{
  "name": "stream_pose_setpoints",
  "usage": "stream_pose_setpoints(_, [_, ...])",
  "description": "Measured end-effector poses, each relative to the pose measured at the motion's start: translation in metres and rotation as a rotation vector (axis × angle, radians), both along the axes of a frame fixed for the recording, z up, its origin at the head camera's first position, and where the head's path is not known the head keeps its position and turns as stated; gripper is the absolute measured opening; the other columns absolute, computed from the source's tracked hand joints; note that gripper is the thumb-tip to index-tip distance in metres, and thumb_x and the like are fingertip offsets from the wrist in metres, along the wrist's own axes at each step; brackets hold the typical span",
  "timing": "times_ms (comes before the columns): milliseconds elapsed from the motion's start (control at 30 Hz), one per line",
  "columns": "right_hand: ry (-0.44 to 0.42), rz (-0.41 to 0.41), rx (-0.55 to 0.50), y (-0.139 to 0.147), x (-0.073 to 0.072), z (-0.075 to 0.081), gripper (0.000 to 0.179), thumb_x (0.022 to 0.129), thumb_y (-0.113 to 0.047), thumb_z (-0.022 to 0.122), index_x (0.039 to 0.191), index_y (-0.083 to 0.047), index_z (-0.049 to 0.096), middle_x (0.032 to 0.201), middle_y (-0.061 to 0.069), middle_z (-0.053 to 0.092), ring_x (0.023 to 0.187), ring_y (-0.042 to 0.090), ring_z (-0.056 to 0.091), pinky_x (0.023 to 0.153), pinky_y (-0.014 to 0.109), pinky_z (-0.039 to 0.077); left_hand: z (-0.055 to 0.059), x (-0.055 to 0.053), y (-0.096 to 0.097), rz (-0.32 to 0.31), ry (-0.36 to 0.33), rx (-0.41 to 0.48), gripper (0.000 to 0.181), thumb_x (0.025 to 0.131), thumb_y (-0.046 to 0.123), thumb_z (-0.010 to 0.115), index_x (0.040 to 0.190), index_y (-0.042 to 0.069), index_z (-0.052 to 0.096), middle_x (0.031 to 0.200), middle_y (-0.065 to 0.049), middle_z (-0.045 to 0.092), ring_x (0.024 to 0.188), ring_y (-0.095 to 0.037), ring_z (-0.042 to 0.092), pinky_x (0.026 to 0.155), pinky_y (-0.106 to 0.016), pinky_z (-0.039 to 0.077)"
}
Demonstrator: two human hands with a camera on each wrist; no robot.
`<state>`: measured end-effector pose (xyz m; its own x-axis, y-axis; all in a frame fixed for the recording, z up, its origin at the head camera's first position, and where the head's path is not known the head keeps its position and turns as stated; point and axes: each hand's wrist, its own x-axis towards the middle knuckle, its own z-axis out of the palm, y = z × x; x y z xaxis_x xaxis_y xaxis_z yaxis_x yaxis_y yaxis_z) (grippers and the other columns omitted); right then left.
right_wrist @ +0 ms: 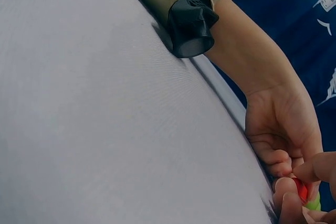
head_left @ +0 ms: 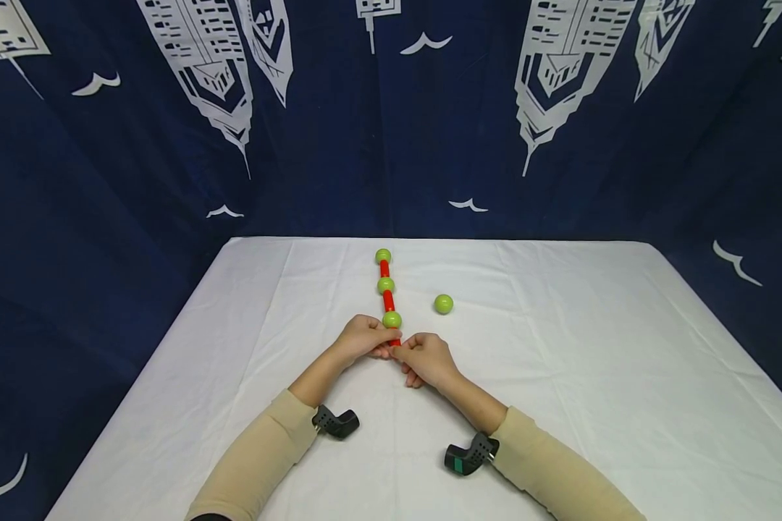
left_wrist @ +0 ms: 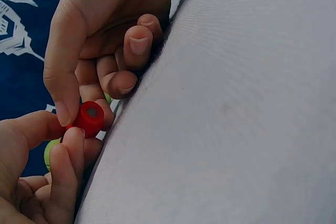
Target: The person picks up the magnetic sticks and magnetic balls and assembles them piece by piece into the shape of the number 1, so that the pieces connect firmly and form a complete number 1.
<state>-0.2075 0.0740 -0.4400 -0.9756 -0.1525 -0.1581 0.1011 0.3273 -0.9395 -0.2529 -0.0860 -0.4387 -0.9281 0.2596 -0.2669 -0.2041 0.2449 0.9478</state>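
Note:
A line of green balls and short red rods lies on the white cloth; its far ball [head_left: 383, 255], middle ball [head_left: 386, 285] and near ball [head_left: 392, 319] are joined by red rods [head_left: 389, 300]. My left hand [head_left: 363, 336] pinches the nearest red rod [left_wrist: 96, 125] just below the near ball. At that rod's near end, my right hand [head_left: 425, 358] also pinches it with thumb and forefinger. A grey spot shows in the rod's end in the left wrist view. Fingers cover much of this rod in every view.
One loose green ball [head_left: 444, 304] lies right of the line. A white cloth [head_left: 599, 376] covers the table, with a dark blue patterned curtain [head_left: 391, 145] behind it. Black wrist devices [head_left: 336, 422] sit by both sleeves.

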Motion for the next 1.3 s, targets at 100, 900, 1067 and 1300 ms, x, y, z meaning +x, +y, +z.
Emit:
stream_pose_setpoints(100, [-0.016, 0.024, -0.011, 0.001, 0.000, 0.002, 0.018, 0.089, -0.015, 0.066, 0.085, 0.002, 0.063, 0.057, 0.005, 0.058, 0.038, 0.009, 0.053, 0.038, 0.022, 0.046, 0.001, 0.000, -0.001, 0.000, 0.004, -0.005, 0.025, 0.088, 0.014, 0.073, 0.069, 0.001, 0.062, 0.053, -0.001, 0.060, 0.045, -0.003, 0.055, 0.046, -0.013, 0.046])
stream_pose_setpoints(900, [-0.026, 0.277, 0.075, 0.036, -0.026, 0.025, 0.019, 0.091, -0.012, 0.063, 0.100, 0.005, 0.062, 0.074, 0.009, 0.065, 0.057, 0.014, 0.061, 0.054, 0.027, 0.054, 0.000, 0.003, 0.000, 0.003, 0.009, -0.018, 0.026, 0.088, 0.015, 0.072, 0.067, 0.004, 0.061, 0.052, 0.000, 0.059, 0.047, -0.005, 0.057, 0.047, -0.014, 0.046])
stream_pose_setpoints(1067, [0.022, 0.255, 0.141, 0.047, -0.036, 0.034, 0.018, 0.091, -0.013, 0.064, 0.100, 0.003, 0.062, 0.072, 0.009, 0.065, 0.057, 0.015, 0.060, 0.054, 0.028, 0.054, 0.001, 0.003, 0.001, 0.008, 0.009, -0.031, 0.027, 0.088, 0.015, 0.072, 0.067, 0.005, 0.059, 0.052, -0.001, 0.058, 0.046, -0.005, 0.057, 0.047, -0.014, 0.046])
stream_pose_setpoints(1300, [0.080, 0.240, 0.215, 0.060, -0.046, 0.042, 0.020, 0.092, -0.016, 0.065, 0.101, 0.002, 0.062, 0.075, 0.010, 0.066, 0.060, 0.017, 0.063, 0.057, 0.031, 0.056, 0.000, 0.002, 0.001, 0.014, 0.001, -0.038, 0.028, 0.088, 0.017, 0.073, 0.067, 0.005, 0.058, 0.052, -0.002, 0.058, 0.046, -0.005, 0.057, 0.047, -0.015, 0.046])
